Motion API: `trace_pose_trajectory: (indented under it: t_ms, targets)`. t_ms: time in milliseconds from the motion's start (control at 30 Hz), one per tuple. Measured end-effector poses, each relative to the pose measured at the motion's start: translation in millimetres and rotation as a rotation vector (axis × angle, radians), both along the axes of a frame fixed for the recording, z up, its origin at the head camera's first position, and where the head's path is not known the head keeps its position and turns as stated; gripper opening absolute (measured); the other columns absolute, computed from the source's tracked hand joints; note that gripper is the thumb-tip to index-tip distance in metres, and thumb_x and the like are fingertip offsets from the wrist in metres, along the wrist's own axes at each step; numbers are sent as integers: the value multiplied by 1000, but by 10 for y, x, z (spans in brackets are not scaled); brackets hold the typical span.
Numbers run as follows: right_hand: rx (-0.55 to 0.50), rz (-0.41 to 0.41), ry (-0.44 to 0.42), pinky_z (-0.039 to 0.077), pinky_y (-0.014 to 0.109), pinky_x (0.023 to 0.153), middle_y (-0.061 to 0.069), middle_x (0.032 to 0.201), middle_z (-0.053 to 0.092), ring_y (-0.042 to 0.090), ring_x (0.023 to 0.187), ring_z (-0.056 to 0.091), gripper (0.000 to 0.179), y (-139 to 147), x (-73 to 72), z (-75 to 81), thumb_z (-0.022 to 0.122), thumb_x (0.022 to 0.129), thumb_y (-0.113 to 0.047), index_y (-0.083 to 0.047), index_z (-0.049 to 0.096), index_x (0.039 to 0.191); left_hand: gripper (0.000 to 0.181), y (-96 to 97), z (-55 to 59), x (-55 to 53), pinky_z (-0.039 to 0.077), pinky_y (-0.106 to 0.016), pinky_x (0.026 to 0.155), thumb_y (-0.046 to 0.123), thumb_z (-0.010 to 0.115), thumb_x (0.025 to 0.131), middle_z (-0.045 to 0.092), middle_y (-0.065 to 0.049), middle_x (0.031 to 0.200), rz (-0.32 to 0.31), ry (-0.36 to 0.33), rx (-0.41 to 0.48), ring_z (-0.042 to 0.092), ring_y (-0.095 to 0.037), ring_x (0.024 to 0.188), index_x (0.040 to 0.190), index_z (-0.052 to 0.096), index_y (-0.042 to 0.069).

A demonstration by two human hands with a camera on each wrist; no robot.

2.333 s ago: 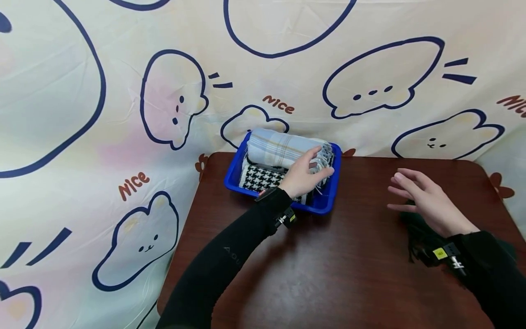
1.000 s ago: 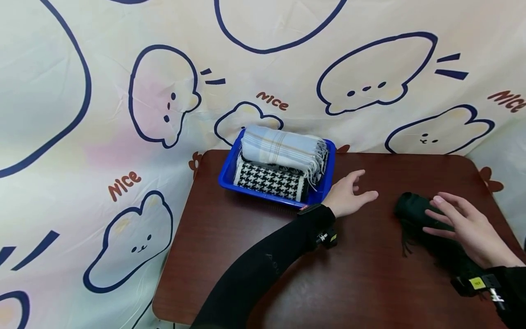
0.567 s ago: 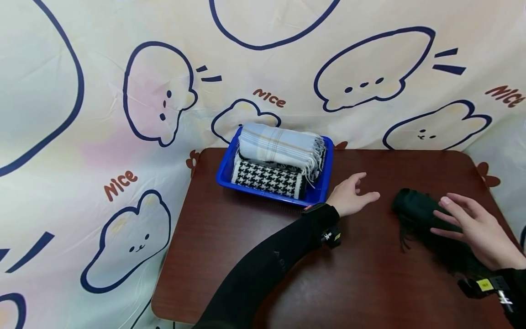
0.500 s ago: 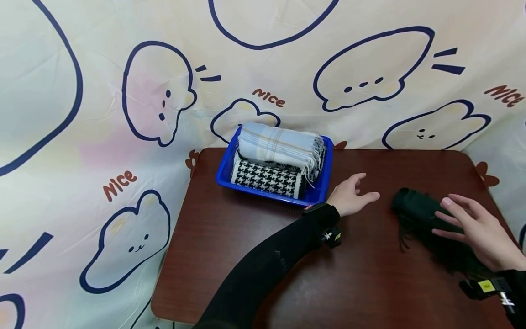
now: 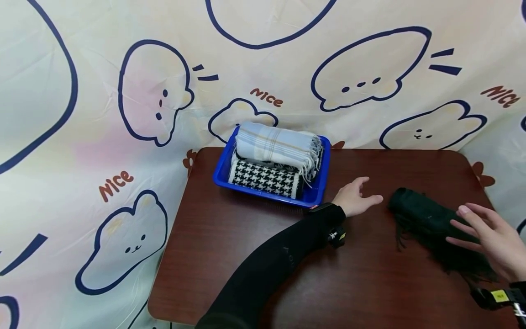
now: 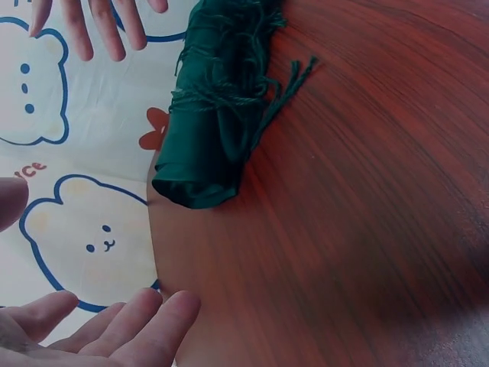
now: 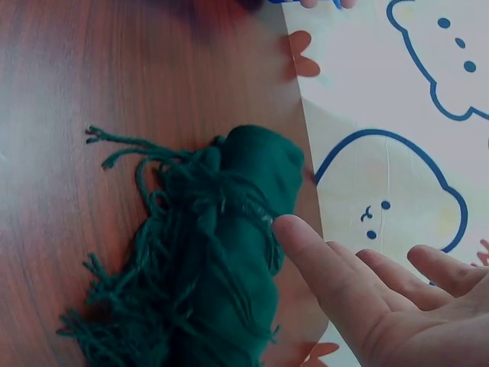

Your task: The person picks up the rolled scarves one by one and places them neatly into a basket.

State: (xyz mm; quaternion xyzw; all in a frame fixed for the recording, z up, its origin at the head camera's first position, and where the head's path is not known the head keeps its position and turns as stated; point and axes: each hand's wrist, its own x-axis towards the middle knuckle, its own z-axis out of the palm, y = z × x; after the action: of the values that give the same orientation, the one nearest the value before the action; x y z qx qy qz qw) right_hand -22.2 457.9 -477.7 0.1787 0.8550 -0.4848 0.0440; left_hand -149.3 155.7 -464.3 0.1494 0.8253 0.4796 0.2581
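A rolled dark green scarf (image 5: pixel 427 217) with fringe lies on the right side of the table; its tasselled side shows in both wrist views. My right hand (image 5: pixel 493 237) hovers over its near right part, fingers spread and holding nothing. Left of the scarf, my left hand (image 5: pixel 355 197) hangs above the table with fingers extended, apart from the scarf and beside the blue basket (image 5: pixel 267 195). In the basket lie a rolled light blue plaid scarf (image 5: pixel 275 141) with white fringe and a rolled black-and-white houndstooth scarf (image 5: pixel 265 178) in front of it.
The brown wooden table (image 5: pixel 349 274) has rounded corners. Behind it hangs a pale cloth backdrop (image 5: pixel 246 68) printed with cartoon outlines, close to the basket's back edge.
My left hand has left the basket and moved right, into the space between basket and green scarf. My right hand has shifted right and nearer, uncovering more of the green scarf.
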Motion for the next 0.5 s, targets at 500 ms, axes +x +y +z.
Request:
trace_pose_trajectory:
  t_ms: [500]
  targets:
    - [-70, -81, 38, 57, 17, 69, 20, 178, -13, 55, 156, 4, 73, 522, 172, -389, 35, 116, -44, -29, -8, 172, 65, 236, -81, 18, 45, -25, 111, 42, 70, 105, 54, 4, 159, -45, 15, 0, 51, -7, 142, 163, 46, 26]
